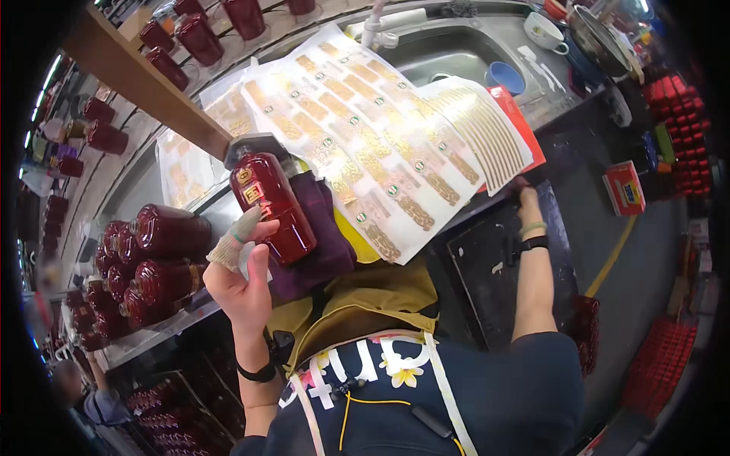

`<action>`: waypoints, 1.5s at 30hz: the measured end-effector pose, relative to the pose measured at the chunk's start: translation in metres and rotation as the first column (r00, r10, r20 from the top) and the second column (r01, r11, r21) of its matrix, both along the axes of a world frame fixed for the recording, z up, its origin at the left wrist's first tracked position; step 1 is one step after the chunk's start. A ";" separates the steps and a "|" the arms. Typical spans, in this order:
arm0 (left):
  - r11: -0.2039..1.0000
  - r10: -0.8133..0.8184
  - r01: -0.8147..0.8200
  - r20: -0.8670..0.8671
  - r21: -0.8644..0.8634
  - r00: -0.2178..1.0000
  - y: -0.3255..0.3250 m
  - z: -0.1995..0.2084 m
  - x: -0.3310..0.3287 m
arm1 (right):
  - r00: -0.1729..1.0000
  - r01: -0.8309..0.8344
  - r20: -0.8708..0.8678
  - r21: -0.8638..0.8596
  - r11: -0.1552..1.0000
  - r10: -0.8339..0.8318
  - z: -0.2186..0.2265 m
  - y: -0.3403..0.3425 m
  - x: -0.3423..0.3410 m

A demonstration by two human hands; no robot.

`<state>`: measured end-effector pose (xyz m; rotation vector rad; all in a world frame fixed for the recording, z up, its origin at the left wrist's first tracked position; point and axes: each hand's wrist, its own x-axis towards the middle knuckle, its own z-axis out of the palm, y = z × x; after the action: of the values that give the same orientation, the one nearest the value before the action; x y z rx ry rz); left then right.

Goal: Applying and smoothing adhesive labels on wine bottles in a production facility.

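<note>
A dark red glass bottle (283,216) with gold characters on its front lies tilted on a folded purple cloth (323,228), its neck end against a dark bracket (258,144). My left hand (242,277) is at the bottle's lower left side, with cloth covers on some fingers. Its fingers stretch onto the glass near the lettering, while the thumb stands apart. Past the right end of the sticker sheets (357,137), my right hand (525,191) is by the edge of a striped backing sheet (487,137) and a red card (517,129). Its fingers are mostly hidden.
A wooden post (148,76) slants in from the upper left. Several red bottles (171,232) lie stacked at left, and more stand along the back. Behind the sheets is a metal sink (433,57) with a blue cup (504,77). A dark board (494,262) lies below my right arm.
</note>
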<state>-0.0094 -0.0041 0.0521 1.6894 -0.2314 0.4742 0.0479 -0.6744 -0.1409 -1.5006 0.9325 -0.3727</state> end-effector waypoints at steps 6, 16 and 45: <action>0.982 0.168 -0.173 -0.064 -0.071 0.984 0.018 -0.013 -0.007 | 0.905 0.084 0.384 -0.585 0.807 0.185 0.161 0.040 0.128; 0.921 0.280 -0.314 -0.167 -0.232 0.945 0.031 -0.023 -0.001 | 0.766 -0.643 0.022 0.006 0.766 0.643 0.172 0.219 0.323; 0.743 -0.173 -0.121 -0.363 -0.659 0.915 0.012 -0.063 0.036 | 0.302 -0.950 0.051 -0.066 0.305 0.952 0.174 0.517 0.048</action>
<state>0.0266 0.0084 -0.0112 1.0199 0.2127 0.1348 0.0955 -0.1571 0.0331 -1.7728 -0.1953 0.4708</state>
